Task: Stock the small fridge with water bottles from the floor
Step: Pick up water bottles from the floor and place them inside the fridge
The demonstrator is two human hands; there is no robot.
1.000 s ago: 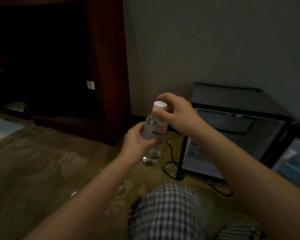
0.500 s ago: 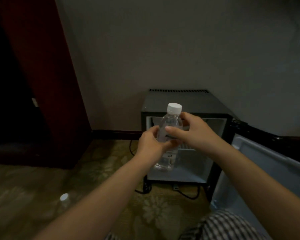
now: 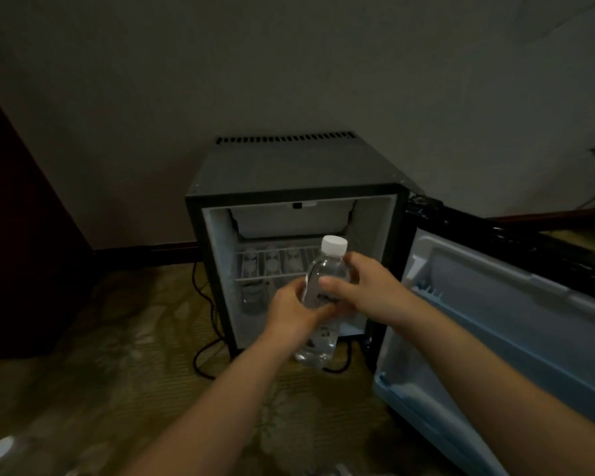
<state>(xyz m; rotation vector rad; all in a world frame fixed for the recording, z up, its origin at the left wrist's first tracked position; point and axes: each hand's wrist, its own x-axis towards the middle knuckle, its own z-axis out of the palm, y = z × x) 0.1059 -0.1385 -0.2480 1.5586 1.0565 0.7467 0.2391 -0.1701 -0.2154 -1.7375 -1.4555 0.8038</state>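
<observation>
A blurred white cap (image 3: 0, 448) lies on the carpet (image 3: 117, 338) at far left. Before the open small fridge (image 3: 289, 170), the left hand (image 3: 296, 314) grips the upright water bottle (image 3: 327, 269) mid-body. The right hand (image 3: 368, 293) clasps it just above. The fridge door (image 3: 529, 321) stands open at right.

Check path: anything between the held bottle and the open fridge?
Nothing visible. The left hand and right hand hold the bottle just before the fridge opening; the door is swung clear to the right. On the shelf, other bottles stand at the left; its right is hidden behind the hands.
</observation>
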